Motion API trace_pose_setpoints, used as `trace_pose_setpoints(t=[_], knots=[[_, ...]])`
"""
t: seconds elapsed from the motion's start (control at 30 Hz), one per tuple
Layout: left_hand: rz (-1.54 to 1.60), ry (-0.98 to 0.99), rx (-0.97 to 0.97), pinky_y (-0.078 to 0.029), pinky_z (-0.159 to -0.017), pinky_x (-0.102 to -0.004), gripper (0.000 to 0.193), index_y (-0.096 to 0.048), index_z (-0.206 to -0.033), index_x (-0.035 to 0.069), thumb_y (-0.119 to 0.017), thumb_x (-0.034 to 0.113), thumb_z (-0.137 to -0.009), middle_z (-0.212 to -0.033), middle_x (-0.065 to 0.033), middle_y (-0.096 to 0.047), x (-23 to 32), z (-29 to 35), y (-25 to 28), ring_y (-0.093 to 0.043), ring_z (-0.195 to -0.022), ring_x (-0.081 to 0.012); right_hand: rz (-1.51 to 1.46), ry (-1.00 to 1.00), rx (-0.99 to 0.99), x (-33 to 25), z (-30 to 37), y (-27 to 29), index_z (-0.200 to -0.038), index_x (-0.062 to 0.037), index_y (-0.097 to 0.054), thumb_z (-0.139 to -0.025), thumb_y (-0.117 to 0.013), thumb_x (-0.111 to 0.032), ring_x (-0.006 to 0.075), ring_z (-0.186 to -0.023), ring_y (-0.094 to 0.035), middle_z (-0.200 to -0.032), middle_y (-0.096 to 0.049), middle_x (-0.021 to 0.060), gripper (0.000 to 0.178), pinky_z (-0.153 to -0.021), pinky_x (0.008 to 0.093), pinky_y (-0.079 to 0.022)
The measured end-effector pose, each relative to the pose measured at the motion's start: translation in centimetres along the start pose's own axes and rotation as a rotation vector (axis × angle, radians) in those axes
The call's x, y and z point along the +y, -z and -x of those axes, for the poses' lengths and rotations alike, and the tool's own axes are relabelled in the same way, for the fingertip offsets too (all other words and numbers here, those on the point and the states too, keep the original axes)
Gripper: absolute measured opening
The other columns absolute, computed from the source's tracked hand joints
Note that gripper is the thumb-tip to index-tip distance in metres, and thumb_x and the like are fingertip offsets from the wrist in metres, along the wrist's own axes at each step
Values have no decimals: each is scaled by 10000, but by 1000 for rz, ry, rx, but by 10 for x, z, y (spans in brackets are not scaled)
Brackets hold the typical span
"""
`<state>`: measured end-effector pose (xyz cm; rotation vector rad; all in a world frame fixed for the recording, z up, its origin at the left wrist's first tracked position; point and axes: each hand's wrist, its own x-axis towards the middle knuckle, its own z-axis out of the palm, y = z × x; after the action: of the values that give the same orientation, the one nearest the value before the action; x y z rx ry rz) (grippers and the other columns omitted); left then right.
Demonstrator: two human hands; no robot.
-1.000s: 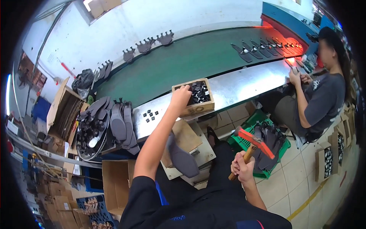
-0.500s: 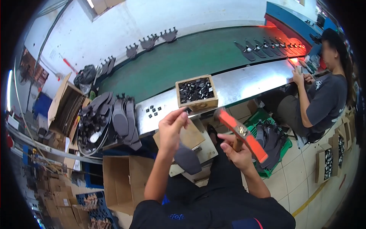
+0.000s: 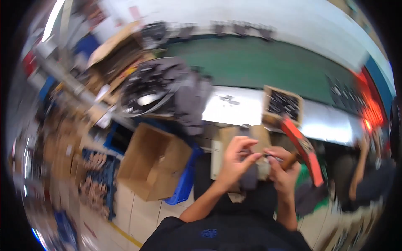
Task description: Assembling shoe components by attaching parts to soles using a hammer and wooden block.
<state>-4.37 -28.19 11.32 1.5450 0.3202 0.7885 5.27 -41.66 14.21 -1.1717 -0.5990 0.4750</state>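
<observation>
Hammer [image 3: 309,149] partly behind right hand [image 3: 285,175]

A blue bin [image 3: 182,187] stands just right of the open cardboard box [image 3: 138,163], a blue pallet [image 3: 111,184] to its left. Beyond the box and rightward runs a green belt [image 3: 268,62]; a co-worker [image 3: 374,180] is well to the box's right

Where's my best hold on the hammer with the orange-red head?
Probably the wooden handle, from the wearer's side, where the right hand has it: its exposed part is narrow, while the orange-red head sits crosswise at its end.
</observation>
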Motion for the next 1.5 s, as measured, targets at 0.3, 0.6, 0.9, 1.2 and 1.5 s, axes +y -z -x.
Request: trace_pose_setpoints(t=[0.3, 0.6, 0.9, 1.2, 1.5], knots=[[-622, -101, -22, -411, -965, -437, 412, -675, -1176, 146, -746, 310, -805, -1125, -97, -693, -107, -54, -24, -625, -1098, -290, -1, -229, -10, 63, -7, 54, -1038, -18, -610, -976, -626, -100, 52, -370, -415, -971, -717, 193, 104, -343, 188, -306], [-466, -192, -5, -482, -846, -406, 238, -732, -965, 54, -782, 197, -781, -916, -109, -728, -100, -44, 21, -678, -904, -290, 208, -360, -200, 57, -70, 18, -1051, -17, -735, -904, -739, -163, 34, -460, -458, -605, -539, -47, 207, -408, 218, -340], [-433, -76, -16, -462, -919, -396, 279, -717, -977, 22, -801, 200, -780, -986, -110, -715, -105, -39, 17, -635, -995, -302, 427, -287, -285, 60, -85, 23, -1081, 30, -723, -890, -709, -102, 86, -664, -599, -829, -711, 42, 233, -588, 262, -476], [-477, -134, -43, -469, -948, -399, 268, -733, -1003, 54, -797, 153, -763, -1010, -117, -715, -104, -43, 21, -646, -1001, -298, 762, 141, -378, 64, -81, 19, -1066, 1, -713, -777, -674, 24, 326, -809, -699, -903, -726, 165, 293, -733, 346, -533], [-420, -93, -57, -481, -886, -385, 285, -733, -974, 29, -824, 177, -747, -958, -103, -719, -107, -45, 23, -654, -940, -287, 716, 4, -337, 72, -87, 25, -1047, 25, -709, -811, -697, 0, 237, -820, -705, -911, -731, 158, 237, -754, 331, -543]])
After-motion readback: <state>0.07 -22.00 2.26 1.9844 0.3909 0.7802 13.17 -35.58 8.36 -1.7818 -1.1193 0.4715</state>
